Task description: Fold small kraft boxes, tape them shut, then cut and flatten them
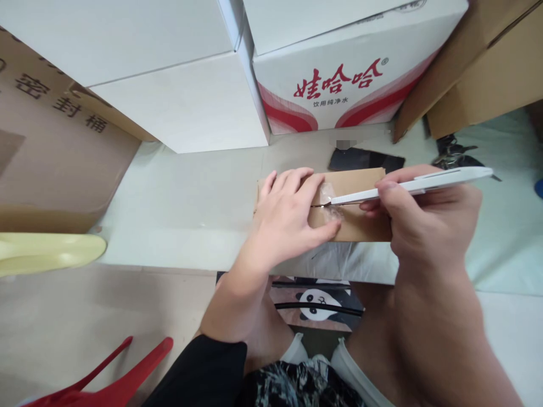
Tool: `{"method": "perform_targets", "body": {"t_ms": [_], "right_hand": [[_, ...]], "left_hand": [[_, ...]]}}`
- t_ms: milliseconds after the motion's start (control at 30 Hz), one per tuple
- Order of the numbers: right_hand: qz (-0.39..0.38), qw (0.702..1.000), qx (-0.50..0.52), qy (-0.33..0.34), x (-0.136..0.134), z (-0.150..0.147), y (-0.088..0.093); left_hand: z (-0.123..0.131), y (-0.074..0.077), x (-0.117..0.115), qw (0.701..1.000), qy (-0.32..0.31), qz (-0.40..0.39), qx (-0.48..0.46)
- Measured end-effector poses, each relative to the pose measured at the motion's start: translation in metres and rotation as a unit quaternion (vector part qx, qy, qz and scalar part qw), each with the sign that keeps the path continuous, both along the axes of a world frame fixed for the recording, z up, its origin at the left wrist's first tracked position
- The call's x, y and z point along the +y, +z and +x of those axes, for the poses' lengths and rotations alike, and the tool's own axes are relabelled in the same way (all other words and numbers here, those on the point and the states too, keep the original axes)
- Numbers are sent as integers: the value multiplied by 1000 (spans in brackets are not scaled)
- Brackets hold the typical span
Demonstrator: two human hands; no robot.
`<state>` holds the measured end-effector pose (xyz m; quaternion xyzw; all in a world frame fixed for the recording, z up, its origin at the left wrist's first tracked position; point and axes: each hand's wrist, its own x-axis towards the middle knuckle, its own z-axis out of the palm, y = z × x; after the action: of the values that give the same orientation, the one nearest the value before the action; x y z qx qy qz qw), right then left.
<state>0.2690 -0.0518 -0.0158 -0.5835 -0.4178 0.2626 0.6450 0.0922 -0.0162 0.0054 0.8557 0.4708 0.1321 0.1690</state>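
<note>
A small brown cardboard box [358, 223] lies on the pale green covered surface, with crinkled clear tape [333, 212] across its middle seam. My left hand [288, 212] holds the box down, its fingers over the left part towards the far edge and its thumb near the close edge. Closed round a white utility knife [441, 180] is my right hand [428, 215], resting over the box's right end. The knife points left, and its tip meets the seam at the tape. My right palm and part of the box's right end are hidden.
A dark flat object [367, 160] and keys [453, 151] lie behind the box. White cartons [182, 107], a red-and-white water carton [339, 85] and large brown boxes [55, 130] stand around the back. A yellow object [51, 251] juts in at left, above red legs [123, 376].
</note>
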Motion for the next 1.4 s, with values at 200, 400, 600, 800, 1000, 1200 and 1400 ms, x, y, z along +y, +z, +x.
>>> {"method": "perform_targets", "body": {"t_ms": [200,400,600,800,1000,1200,1400], "right_hand": [[-9,1000,-15,7,-1,0,3],[-24,996,-87,11,-4,0,0],[-47,994,-99,16,-4,-1,2],[-70,993,-91,-4,-4,-3,4],[-63,995,-79,-15,-4,-3,2],[-56,996,-72,-20,-6,-3,3],[-45,997,-65,-28,-5,-3,2]], "left_hand": [[-1,-2,0,1000,-2,2,-5],[-1,-2,0,1000,-3,3,0],[-1,-2,2,1000,-5,4,1],[-1,-1,2,1000,-4,2,9],[-1,-2,2,1000,-5,3,11],[0,-2,2,1000,-5,3,12],[-1,-2,2,1000,-6,8,11]]}}
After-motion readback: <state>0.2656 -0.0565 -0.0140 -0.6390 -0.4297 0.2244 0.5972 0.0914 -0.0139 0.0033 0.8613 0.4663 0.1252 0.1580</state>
